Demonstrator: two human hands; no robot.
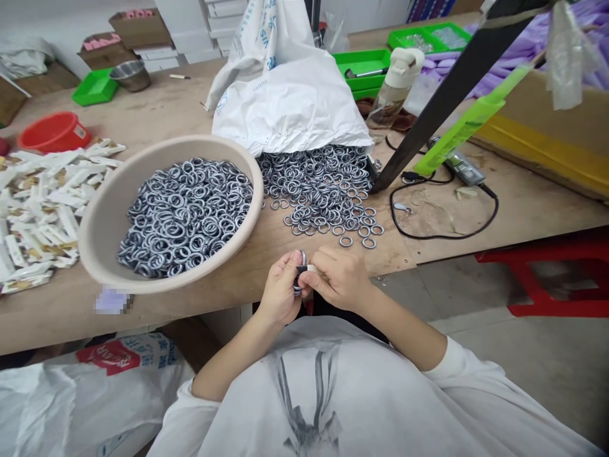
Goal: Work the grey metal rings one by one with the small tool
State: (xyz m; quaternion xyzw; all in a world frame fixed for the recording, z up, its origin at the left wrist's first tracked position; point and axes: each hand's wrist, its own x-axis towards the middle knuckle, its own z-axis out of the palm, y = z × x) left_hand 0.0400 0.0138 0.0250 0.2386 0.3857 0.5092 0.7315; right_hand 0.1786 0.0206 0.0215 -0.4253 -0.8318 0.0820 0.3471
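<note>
Beige basin (107, 219) and loose rings (314, 193) lie ahead. Left hand (280, 289) pinches an upright ring (303, 257); right hand's (341, 277) hold is unclear.

White sack (290, 105) by desk's (176, 105) far edge: blue print (271, 35), approx. "VIS", rest lost in folds. 2nd sack (114, 406), below near edge, L side: red patch (109, 357) w/ white caps, prob. "AR", rest unclear; blue chars. (155, 350) alongside, illegible. Red bowl's (47, 132) sticker (79, 131), twd desk's L end: too small to read.
</note>
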